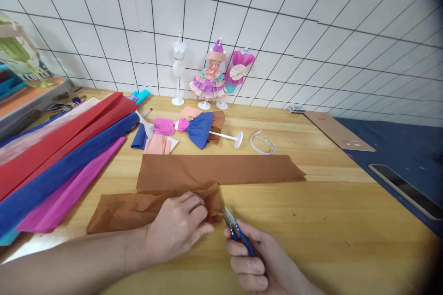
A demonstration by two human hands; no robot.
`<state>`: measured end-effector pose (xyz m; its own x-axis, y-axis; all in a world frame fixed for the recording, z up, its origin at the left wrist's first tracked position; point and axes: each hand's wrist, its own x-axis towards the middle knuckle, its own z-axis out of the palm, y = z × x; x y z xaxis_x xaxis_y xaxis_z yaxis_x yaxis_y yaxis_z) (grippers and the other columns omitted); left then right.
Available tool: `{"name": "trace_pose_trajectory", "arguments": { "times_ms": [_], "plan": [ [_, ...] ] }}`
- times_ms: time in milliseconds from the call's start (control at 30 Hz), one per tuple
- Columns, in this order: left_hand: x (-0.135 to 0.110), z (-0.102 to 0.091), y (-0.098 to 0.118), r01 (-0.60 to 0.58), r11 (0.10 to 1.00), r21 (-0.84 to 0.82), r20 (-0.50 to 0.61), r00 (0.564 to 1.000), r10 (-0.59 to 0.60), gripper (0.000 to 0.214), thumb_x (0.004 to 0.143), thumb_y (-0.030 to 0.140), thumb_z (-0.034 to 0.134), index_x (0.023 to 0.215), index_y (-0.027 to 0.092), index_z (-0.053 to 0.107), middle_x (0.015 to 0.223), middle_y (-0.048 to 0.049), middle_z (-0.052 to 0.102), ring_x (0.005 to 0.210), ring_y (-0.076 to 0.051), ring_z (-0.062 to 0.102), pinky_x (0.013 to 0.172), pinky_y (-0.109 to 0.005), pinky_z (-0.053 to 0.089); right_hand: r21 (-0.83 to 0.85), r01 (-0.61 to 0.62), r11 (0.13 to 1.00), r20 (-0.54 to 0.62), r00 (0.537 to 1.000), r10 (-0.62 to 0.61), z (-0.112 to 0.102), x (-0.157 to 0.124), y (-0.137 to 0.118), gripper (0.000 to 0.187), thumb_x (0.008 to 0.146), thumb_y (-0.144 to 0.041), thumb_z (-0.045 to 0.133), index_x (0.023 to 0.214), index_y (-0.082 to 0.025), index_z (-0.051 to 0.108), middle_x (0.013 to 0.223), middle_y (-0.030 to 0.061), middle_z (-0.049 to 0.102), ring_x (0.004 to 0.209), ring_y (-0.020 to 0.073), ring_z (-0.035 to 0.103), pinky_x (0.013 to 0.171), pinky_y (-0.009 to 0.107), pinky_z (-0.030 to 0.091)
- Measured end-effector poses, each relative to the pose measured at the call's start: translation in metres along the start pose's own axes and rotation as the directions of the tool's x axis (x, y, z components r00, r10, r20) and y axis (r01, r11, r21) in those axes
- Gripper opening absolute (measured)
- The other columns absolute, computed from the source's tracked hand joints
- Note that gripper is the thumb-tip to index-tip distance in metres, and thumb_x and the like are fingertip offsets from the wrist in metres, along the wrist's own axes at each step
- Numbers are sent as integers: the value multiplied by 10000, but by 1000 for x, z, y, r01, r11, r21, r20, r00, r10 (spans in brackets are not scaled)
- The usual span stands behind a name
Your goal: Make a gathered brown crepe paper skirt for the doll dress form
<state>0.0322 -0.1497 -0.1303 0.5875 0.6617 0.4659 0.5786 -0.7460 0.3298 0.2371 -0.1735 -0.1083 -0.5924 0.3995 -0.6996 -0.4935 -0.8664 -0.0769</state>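
My right hand [258, 258] grips a pair of blue-handled thread snips [238, 235], with the blades pointing up and left, parted at the tips. They are close to the right end of a crumpled strip of brown crepe paper [128, 209]. On that strip lies my left hand [182, 223], its fingers curled down on the paper near the right end; the fingertips are partly hidden. Just behind, a longer, flatter piece of brown crepe paper [221, 168] stretches across the table, its right end slanted to a point.
A small mannequin in a blue skirt [200, 129] lies behind the paper, beside a tape roll [262, 144]. Three mannequins stand along the wall, including a bare white one [178, 64]. Coloured paper rolls [69, 147] fill the left; cardboard [337, 131] and a phone [406, 189] lie right.
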Motion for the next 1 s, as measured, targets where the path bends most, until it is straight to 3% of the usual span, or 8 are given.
{"name": "trace_pose_trajectory", "arguments": {
  "times_ms": [100, 267, 500, 733, 1000],
  "plan": [
    [1, 4, 3, -7, 999, 48, 1, 1000, 7, 260, 921, 349, 474, 816, 139, 587, 729, -61, 619, 735, -205, 589, 623, -317, 523, -5, 14, 1000, 23, 1000, -14, 3, 1, -3, 179, 781, -240, 664, 694, -85, 649, 462, -73, 443, 289, -20, 327, 295, 99, 161],
    [3, 12, 5, 51, 989, 142, -15, 999, -49, 206, 881, 130, 460, 702, 149, 560, 649, -36, 569, 623, -186, 523, 523, -291, 453, -32, 11, 999, 76, 997, -8, 2, -1, -8, 181, 696, -257, 757, 705, -97, 673, 467, -77, 464, 295, -20, 325, 293, 107, 169],
    [3, 8, 3, 110, 991, 72, -7, 994, -110, 184, 870, 105, 452, 729, 151, 560, 664, -32, 575, 634, -174, 513, 555, -276, 442, -7, -53, 999, 102, 993, 53, 2, -4, -3, 193, 695, -268, 772, 719, -95, 688, 477, -68, 490, 303, -16, 335, 294, 111, 185],
    [3, 10, 3, 63, 994, 87, -43, 997, -59, 181, 872, 99, 452, 746, 141, 575, 664, -40, 594, 659, -184, 548, 580, -284, 475, 13, -60, 998, 73, 996, 59, 9, 4, -3, 171, 772, -246, 682, 708, -87, 674, 472, -61, 480, 300, -8, 334, 294, 112, 192],
    [5, 9, 5, 20, 998, 67, -37, 999, -18, 209, 886, 103, 429, 737, 130, 573, 648, -38, 576, 654, -184, 549, 571, -285, 497, 87, 24, 996, -80, 997, -17, 13, 15, -11, 373, 937, -275, 452, 681, -83, 644, 465, -54, 430, 289, -11, 308, 302, 102, 170]
  ]
}}
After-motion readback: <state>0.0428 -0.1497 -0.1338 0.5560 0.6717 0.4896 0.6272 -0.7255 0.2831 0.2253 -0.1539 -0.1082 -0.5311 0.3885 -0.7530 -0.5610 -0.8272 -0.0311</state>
